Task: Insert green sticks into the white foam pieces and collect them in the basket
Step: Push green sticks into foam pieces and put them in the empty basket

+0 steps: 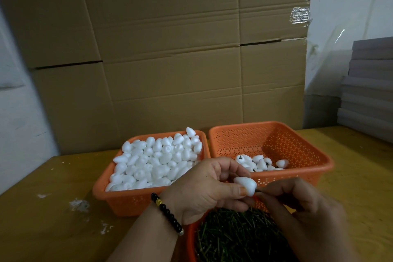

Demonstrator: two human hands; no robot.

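While your left hand [204,189] is pinching the white foam piece [245,185] above the green sticks [236,236], your right hand [297,202] is curling on a stick at its base, near the basket [297,174].

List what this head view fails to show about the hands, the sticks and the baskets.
- Stick at the held foam piece: only a dark tip shows; the right hand covers the rest.
- Basket of green sticks: cut off by the bottom edge and overlapped by both wrists.
- Right basket: its near rim hides part of the finished pieces.
- Left hand: its back faces the camera, hiding most fingertips.
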